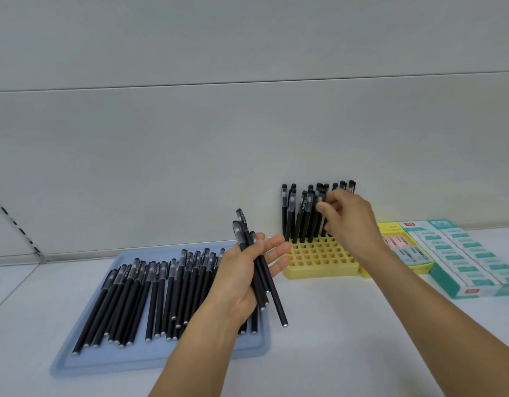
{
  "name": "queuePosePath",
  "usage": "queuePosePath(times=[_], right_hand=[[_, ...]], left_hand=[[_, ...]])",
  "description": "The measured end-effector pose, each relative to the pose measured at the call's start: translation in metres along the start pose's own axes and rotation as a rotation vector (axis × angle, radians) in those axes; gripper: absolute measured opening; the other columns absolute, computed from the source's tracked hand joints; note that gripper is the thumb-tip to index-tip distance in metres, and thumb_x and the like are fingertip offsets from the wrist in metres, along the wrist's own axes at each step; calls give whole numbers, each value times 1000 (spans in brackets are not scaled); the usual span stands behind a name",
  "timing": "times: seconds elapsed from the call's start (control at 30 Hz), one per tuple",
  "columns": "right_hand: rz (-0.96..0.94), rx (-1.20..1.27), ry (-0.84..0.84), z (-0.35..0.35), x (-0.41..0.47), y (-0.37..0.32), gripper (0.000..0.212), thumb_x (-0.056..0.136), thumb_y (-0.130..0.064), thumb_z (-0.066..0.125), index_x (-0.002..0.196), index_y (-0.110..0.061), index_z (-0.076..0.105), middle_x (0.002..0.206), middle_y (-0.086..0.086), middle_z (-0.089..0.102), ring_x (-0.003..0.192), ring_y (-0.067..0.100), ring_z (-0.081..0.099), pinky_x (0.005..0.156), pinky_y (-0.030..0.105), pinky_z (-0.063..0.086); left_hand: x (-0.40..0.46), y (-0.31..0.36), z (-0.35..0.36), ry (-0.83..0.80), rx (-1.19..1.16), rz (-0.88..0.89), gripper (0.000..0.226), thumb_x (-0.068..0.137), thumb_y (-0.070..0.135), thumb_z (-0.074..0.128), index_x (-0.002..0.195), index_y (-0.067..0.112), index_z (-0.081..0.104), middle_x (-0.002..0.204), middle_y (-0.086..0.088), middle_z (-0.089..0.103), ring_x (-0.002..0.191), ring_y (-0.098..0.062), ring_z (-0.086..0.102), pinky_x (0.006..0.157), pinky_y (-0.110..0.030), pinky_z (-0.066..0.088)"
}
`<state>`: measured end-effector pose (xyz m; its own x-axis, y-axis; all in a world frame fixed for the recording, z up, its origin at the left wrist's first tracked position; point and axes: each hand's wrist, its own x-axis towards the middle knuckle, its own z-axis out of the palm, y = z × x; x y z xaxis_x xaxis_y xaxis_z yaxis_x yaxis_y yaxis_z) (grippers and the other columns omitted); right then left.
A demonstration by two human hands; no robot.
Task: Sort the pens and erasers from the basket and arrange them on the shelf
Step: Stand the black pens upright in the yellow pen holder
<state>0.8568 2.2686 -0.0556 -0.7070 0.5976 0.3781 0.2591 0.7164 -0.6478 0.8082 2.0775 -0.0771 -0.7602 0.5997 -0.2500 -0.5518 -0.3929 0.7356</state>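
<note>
My left hand (249,270) holds a small bunch of black pens (261,282) upright above the right edge of the blue tray (161,359). Several more black pens (150,296) lie side by side on that tray. A yellow grid holder (322,259) stands against the back wall with several black pens (302,216) upright in its rear rows. My right hand (347,216) is up at those standing pens, and its fingertips pinch one of them near the cap.
A yellow box of erasers (402,247) and two teal-and-white eraser boxes (471,259) sit in a row to the right of the holder. The white shelf surface (333,339) runs to the grey back wall. A slotted upright rail (15,222) is at the far left.
</note>
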Motion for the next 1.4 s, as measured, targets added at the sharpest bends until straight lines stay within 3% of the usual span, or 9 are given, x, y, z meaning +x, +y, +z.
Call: queuePosePath(times=[0.1, 0.23, 0.33, 0.43, 0.6, 0.77, 1.27, 1.33, 1.4], right_hand=[[4, -45, 126, -2, -18, -10, 26, 89, -48, 58, 92, -23, 56, 79, -11, 57, 71, 9, 56, 64, 34, 47], [-5, 241, -503, 11, -47, -30, 26, 84, -42, 68, 71, -19, 70, 70, -7, 68, 59, 4, 56, 59, 23, 47], [7, 400, -660, 16, -52, -29, 22, 88, -22, 69, 70, -11, 66, 73, 6, 66, 49, 3, 46, 46, 12, 37], [61, 425, -479, 6, -45, -20, 18, 90, -19, 66, 72, -16, 64, 56, 3, 62, 43, 10, 54, 44, 25, 46], [18, 217, 51, -16, -16, 5, 7, 94, -19, 56, 87, -19, 56, 74, 1, 67, 62, 5, 67, 67, 37, 59], [12, 114, 3, -2, -5, 15, 13, 96, -17, 54, 84, -15, 51, 77, 2, 66, 68, 8, 67, 71, 40, 58], [115, -129, -51, 5, -7, 22, 16, 91, -31, 63, 97, -18, 55, 81, -5, 61, 76, 16, 59, 65, 32, 46], [54, -78, 101, 1, -17, 16, 15, 92, -35, 60, 92, -21, 54, 75, -11, 56, 70, 10, 54, 59, 30, 40], [-10, 127, 11, 0, -24, 3, 24, 92, -39, 58, 79, -19, 62, 67, -11, 58, 61, 6, 52, 56, 28, 40]], left_hand=[[3, 0, 0, -7, -1, 32, 21, 98, 9, 50, 118, 2, 52, 106, -16, 73, 100, -27, 71, 86, -42, 57], [4, -4, 7, -2, -3, 70, 38, 82, 18, 67, 117, 7, 57, 109, -8, 73, 106, -23, 68, 86, -41, 56], [4, -8, 9, -24, 25, 58, 45, 69, 26, 73, 110, 9, 66, 112, -6, 72, 106, -25, 69, 79, -42, 59], [7, -9, 5, -17, 18, 70, 23, 98, 16, 51, 118, 7, 58, 113, -8, 72, 109, -27, 67, 94, -47, 53], [8, -4, -3, 16, -73, 33, 22, 103, 16, 42, 119, 6, 53, 105, -16, 73, 96, -33, 71, 77, -48, 60], [6, -4, -3, 37, -138, -19, 21, 101, 12, 47, 118, 2, 54, 101, -22, 72, 92, -36, 72, 65, -43, 60], [5, -2, 0, -73, -50, -45, 26, 102, 11, 43, 122, -2, 53, 108, -22, 71, 98, -33, 71, 71, -40, 61], [4, -3, 3, -129, -9, -66, 28, 103, 13, 41, 123, -2, 53, 110, -21, 70, 101, -33, 70, 74, -40, 60], [3, -6, 8, -204, 65, -92, 29, 103, 15, 40, 124, -2, 53, 112, -21, 70, 103, -33, 69, 79, -41, 60]])
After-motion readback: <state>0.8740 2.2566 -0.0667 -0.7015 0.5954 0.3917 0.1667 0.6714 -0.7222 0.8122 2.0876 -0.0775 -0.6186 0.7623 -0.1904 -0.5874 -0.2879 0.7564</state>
